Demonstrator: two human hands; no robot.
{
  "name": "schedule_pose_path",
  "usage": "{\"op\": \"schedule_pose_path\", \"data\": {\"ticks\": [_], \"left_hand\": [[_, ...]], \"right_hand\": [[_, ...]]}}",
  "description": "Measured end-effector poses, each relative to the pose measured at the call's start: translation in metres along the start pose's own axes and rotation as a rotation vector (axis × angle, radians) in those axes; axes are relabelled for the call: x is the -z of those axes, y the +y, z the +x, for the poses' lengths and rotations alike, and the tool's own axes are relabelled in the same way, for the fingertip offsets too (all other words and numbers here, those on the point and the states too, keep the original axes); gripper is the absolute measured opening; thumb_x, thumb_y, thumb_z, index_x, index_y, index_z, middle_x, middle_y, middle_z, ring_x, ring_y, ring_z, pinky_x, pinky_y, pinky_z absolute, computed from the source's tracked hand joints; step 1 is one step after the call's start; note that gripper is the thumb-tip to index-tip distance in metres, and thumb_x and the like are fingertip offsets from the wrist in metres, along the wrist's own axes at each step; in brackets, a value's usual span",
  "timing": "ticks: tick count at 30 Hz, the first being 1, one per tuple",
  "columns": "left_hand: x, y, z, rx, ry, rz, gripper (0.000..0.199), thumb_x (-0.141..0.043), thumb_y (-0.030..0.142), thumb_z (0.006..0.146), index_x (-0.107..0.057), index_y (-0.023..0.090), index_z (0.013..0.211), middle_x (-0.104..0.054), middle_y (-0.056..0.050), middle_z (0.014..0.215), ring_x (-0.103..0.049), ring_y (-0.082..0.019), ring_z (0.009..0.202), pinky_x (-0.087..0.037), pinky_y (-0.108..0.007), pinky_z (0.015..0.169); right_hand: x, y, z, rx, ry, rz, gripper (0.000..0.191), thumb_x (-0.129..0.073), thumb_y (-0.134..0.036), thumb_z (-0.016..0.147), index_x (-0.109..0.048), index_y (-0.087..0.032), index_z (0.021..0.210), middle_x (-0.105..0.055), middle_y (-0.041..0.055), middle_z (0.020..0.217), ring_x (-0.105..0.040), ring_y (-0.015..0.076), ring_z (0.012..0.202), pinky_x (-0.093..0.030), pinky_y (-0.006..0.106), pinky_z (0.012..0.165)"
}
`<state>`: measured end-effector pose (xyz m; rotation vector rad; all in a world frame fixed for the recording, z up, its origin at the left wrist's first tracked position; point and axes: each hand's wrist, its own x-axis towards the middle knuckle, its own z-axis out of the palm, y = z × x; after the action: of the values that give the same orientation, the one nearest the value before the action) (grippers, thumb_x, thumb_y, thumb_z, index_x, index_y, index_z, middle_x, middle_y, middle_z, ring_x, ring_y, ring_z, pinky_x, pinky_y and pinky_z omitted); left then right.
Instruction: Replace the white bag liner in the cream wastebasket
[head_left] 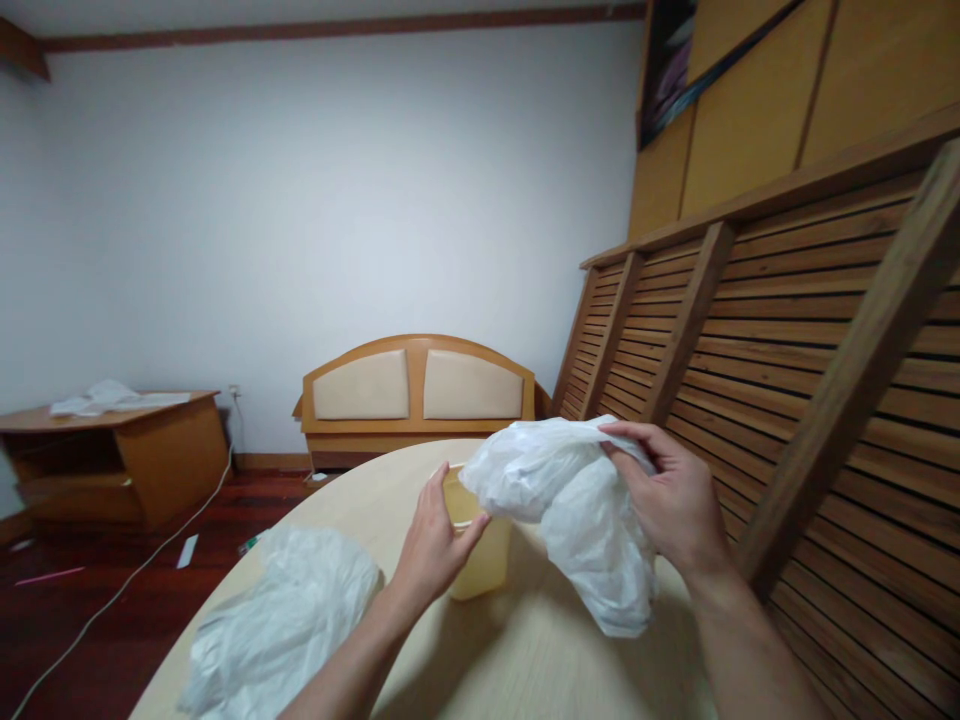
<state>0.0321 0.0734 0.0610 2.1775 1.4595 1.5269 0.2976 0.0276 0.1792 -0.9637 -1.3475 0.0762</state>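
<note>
In the head view, a yellowish plastic container (pixel 484 565) stands on the round pale table (pixel 420 650). My left hand (pixel 435 535) grips its rim from the left, thumb at the near side and fingers at the far side. My right hand (pixel 675 490) pinches a crumpled white plastic bag (pixel 600 540) between thumb and fingers. The bag is held above the table, and its left end hangs over the container's opening, hiding part of the rim. What the bag contains, if anything, cannot be seen.
Another crumpled white plastic bag (pixel 292 620) lies on the table's left side, with a small green item (pixel 249 543) by the edge. Slatted wooden panels (pixel 787 380) lean at the right. A headboard (pixel 416 400) stands behind; a low cabinet (pixel 142 460) and a cable (pixel 142 570) are left.
</note>
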Motion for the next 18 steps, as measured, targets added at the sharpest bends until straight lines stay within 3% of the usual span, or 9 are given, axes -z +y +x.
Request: {"op": "schedule_pose_path", "data": {"ticks": [4,8,14,18], "left_hand": [[0.000,-0.009,0.004,0.027,0.040,-0.004,0.071,-0.064,0.048,0.089,-0.036,0.015,0.145,-0.050,-0.021,0.147,-0.047,-0.035,0.140,-0.036,-0.057,0.118],[0.000,-0.021,0.008,0.013,0.039,-0.017,0.062,-0.059,0.044,0.092,-0.037,0.015,0.143,-0.048,-0.021,0.150,-0.040,-0.033,0.146,-0.033,-0.057,0.120],[0.001,-0.037,0.013,0.020,-0.053,-0.005,0.052,-0.051,0.041,0.097,-0.043,0.015,0.141,-0.035,-0.021,0.160,-0.023,-0.034,0.154,-0.026,-0.061,0.123],[0.010,-0.022,0.014,-0.034,0.025,0.013,0.044,-0.048,0.035,0.099,-0.047,0.016,0.138,-0.038,-0.020,0.159,-0.029,-0.034,0.152,-0.028,-0.063,0.121]], "right_hand": [[0.004,-0.005,0.001,0.021,0.078,-0.018,0.021,-0.068,-0.036,0.082,-0.076,-0.022,0.095,-0.078,0.0058,0.100,-0.073,0.0234,0.095,-0.057,0.035,0.089],[0.006,0.002,0.002,-0.021,-0.170,-0.032,0.023,-0.065,-0.035,0.082,-0.076,-0.022,0.098,-0.078,0.0057,0.103,-0.072,0.0240,0.099,-0.056,0.036,0.092],[0.005,0.014,-0.001,-0.071,-0.533,-0.084,0.023,-0.061,-0.031,0.086,-0.076,-0.022,0.101,-0.077,0.0062,0.106,-0.072,0.0236,0.097,-0.054,0.035,0.090],[-0.002,0.005,-0.006,-0.043,-0.653,-0.047,0.020,-0.061,-0.031,0.089,-0.076,-0.022,0.099,-0.076,0.0054,0.105,-0.070,0.0225,0.099,-0.051,0.035,0.094]]}}
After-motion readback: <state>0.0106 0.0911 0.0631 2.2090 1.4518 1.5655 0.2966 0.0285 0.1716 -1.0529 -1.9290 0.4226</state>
